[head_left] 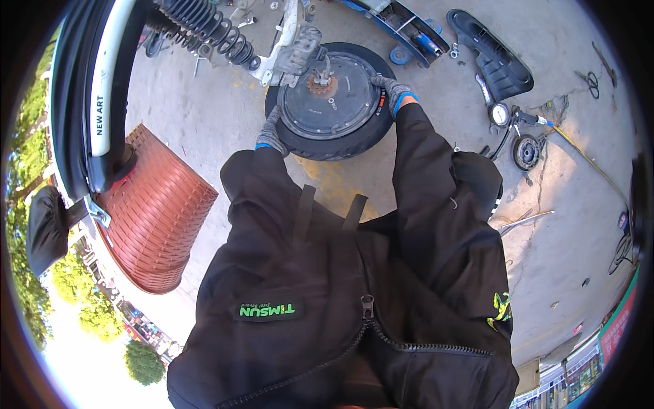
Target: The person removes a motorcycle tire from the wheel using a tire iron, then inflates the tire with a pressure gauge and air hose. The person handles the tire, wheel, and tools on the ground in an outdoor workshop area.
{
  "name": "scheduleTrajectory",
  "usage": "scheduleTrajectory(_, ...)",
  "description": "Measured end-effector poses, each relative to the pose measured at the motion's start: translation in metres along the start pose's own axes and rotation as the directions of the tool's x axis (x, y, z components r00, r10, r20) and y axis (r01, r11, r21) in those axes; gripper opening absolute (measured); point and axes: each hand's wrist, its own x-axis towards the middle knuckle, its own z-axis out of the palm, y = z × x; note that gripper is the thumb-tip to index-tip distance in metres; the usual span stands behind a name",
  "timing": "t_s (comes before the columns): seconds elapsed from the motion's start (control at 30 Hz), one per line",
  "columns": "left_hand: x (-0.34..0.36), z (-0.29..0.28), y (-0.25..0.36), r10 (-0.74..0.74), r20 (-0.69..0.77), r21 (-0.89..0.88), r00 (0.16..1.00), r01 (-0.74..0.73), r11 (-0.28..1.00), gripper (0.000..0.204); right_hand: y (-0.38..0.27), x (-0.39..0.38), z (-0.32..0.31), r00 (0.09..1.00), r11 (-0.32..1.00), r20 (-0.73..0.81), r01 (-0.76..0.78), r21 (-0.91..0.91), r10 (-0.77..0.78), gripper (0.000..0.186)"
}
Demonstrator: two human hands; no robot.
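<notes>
Wheel [330,102] parked dead ahead, between both hands, face turned up; round, so no long axis. Tire edges gripped both sides: left hand [272,130] placed near-left, right hand [392,91] farther out, both half-curled, undersides hidden. Axle stub [325,72] pointed upish, centered between grips.

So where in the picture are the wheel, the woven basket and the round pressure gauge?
Wheel [332,114]: head view, on its dark hub cover.
Woven basket [162,217]: head view, on its reddish-brown side wall.
Round pressure gauge [499,114]: head view, on its pale dial.
</notes>
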Motion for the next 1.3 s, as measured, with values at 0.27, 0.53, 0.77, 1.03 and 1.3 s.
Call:
scheduleTrajectory(0.27,0.004,-0.008,0.011,0.035,-0.059,0.117,0.998,-0.028,0.993,0.052,-0.028,-0.056,0.023,0.994,0.971,-0.103,-0.055,-0.232,0.032,0.078)
scheduleTrajectory(0.53,0.018,-0.010,0.006,0.122,-0.083,0.195,0.989,-0.104,0.975,0.064,0.010,-0.023,0.000,0.978,0.965,-0.179,0.055,-0.257,-0.103,0.095)
scheduleTrajectory(0.77,0.040,-0.023,0.005,0.155,0.024,-0.072,0.988,-0.153,0.986,0.063,0.001,-0.041,0.010,0.994,0.996,-0.109,-0.020,-0.084,0.011,0.088)
scheduleTrajectory(1.03,0.014,0.000,0.006,0.109,0.253,-0.101,0.961,-0.086,0.991,0.055,0.014,-0.039,0.009,0.929,0.895,-0.292,0.082,-0.438,-0.228,0.083)
scheduleTrajectory(1.3,-0.034,0.050,0.001,0.120,0.471,-0.190,0.874,-0.032,0.981,0.056,-0.004,-0.025,-0.055,0.934,0.698,0.055,0.302,-0.649,-0.353,0.088)
